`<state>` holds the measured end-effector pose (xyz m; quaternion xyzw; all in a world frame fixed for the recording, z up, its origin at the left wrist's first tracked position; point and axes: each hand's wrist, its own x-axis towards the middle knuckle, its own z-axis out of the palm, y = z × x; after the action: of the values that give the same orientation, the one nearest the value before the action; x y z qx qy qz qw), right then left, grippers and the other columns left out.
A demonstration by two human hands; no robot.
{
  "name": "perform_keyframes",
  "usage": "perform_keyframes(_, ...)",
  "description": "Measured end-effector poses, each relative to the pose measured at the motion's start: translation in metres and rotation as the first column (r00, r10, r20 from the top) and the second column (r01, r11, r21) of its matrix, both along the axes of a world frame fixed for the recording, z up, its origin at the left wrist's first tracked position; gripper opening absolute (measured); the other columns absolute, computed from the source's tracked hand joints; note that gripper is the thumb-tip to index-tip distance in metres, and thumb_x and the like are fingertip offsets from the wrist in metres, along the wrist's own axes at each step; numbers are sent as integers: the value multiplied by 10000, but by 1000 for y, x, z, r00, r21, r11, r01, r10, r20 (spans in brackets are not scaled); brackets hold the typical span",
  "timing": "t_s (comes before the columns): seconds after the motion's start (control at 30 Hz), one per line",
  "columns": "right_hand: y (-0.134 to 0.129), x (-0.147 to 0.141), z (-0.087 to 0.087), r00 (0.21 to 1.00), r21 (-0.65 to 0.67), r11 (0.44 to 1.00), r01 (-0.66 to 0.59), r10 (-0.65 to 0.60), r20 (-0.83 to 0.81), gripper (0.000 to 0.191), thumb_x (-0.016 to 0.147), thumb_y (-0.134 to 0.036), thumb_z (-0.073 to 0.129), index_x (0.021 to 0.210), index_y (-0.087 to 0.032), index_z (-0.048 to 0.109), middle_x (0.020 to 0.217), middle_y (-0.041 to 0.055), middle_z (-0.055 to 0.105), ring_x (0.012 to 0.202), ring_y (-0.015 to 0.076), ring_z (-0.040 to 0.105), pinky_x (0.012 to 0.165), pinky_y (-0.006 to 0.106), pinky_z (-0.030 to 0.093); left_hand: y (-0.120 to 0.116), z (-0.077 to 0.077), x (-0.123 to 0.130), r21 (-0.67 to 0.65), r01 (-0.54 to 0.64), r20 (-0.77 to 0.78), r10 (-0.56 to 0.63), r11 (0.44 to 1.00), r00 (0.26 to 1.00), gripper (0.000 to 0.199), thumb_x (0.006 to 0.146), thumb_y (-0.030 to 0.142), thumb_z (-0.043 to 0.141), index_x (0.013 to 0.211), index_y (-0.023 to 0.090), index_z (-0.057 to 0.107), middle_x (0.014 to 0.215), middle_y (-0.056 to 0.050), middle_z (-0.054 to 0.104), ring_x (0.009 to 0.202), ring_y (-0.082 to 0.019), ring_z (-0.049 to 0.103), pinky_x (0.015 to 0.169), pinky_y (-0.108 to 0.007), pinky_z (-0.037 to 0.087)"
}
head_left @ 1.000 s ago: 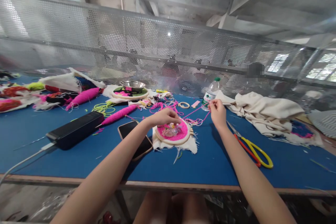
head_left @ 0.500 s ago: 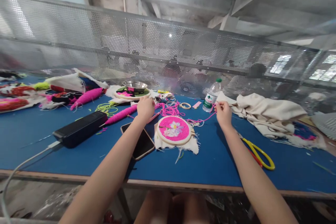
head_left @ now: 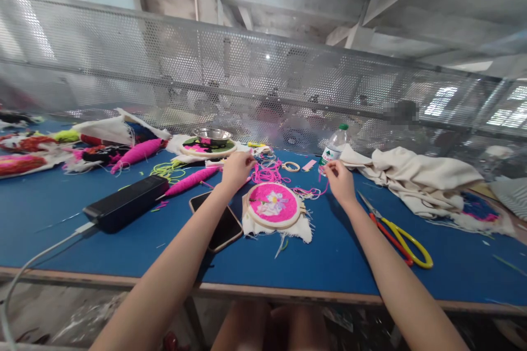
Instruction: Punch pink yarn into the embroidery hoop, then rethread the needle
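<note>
My right hand (head_left: pixel 341 182) pinches a strand of pink yarn (head_left: pixel 323 188) in front of the water bottle (head_left: pixel 331 149). The strand trails down toward the embroidery hoop. Over the left side of the tangled pink yarn (head_left: pixel 268 172), my left hand (head_left: pixel 237 171) is closed, thumb and fingers together; what lies between them is hidden. The round embroidery hoop (head_left: pixel 273 206) rests on the table between my forearms, its cloth worked in bright pink with a white flower. A phone (head_left: pixel 220 225) lies partly under my left forearm.
Scissors (head_left: pixel 397 233) with yellow and red handles lie right of my right forearm. Cream cloth (head_left: pixel 420 175) is heaped at the right. On the left are a black power bank (head_left: pixel 125 203) with a cable and a pink yarn bobbin (head_left: pixel 191 181). A metal bowl (head_left: pixel 212 135) sits on another hoop.
My right hand has moved left, closer to the bottle, and the pink strand has gone slack. My left hand has shifted slightly right, toward the tangled yarn. The hoop has stayed put.
</note>
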<state>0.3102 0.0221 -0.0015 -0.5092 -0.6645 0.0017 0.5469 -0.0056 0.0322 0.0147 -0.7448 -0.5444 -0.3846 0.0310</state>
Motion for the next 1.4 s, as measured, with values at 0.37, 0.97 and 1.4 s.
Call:
perform_keyframes(0.37, -37, -73, -4, 846, -66, 869, -491, 494, 201, 94, 884, -312, 568, 858, -229, 607, 918, 49, 650, 899, 221, 588, 835, 351, 448, -26, -7, 53, -107, 496, -17, -500, 862, 866, 157, 838, 143, 561, 855, 151, 717, 802, -41, 710, 730, -140, 597, 696, -239, 429)
perform_keyframes(0.97, -12, -14, 14, 997, 126, 992, 9, -19, 74, 148, 820, -336, 583, 738, -214, 602, 968, 102, 662, 990, 284, 576, 921, 474, 409, -23, -10, 47, -55, 208, -107, -213, 977, 971, 292, 797, 78, 430, 859, 152, 705, 909, -99, 695, 919, -234, 597, 876, -360, 447)
perform_keyframes(1.4, -14, -39, 3, 900, -181, 890, -418, 432, 48, 191, 802, -405, 639, 801, -214, 649, 978, 53, 689, 989, 232, 615, 965, 426, 411, -21, -10, 48, -43, 240, -74, -243, 970, 967, 284, 809, 77, 446, 877, 144, 713, 897, -99, 706, 892, -225, 606, 848, -347, 456)
